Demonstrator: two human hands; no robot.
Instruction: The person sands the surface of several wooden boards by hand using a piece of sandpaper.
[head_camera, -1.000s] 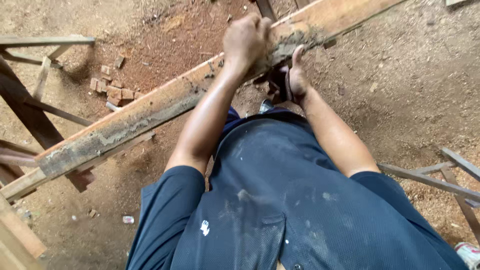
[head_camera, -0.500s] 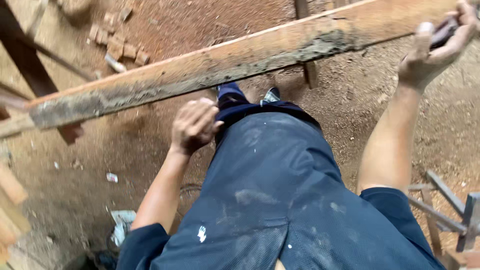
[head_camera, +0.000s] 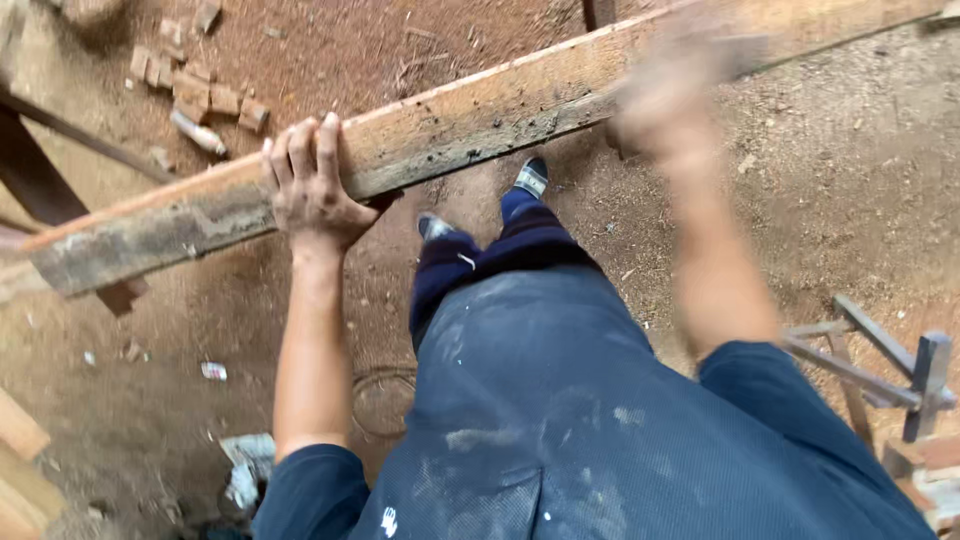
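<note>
Two hands at a long wooden plank (head_camera: 470, 125)

Left hand (head_camera: 312, 190), at ten o'clock, grasps the plank's near edge; right hand (head_camera: 665, 85), at one o'clock, is blurred, grip impossible to tell.

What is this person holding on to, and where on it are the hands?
The left hand grips the long wooden plank over its near edge, toward its left end. The right hand is at the plank further right, too blurred to tell its hold.

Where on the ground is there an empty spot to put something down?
Bare dirt lies right of the plank, above the metal frame. Another patch sits under the plank by the left hand. The upper left is crowded with wood blocks.
</note>
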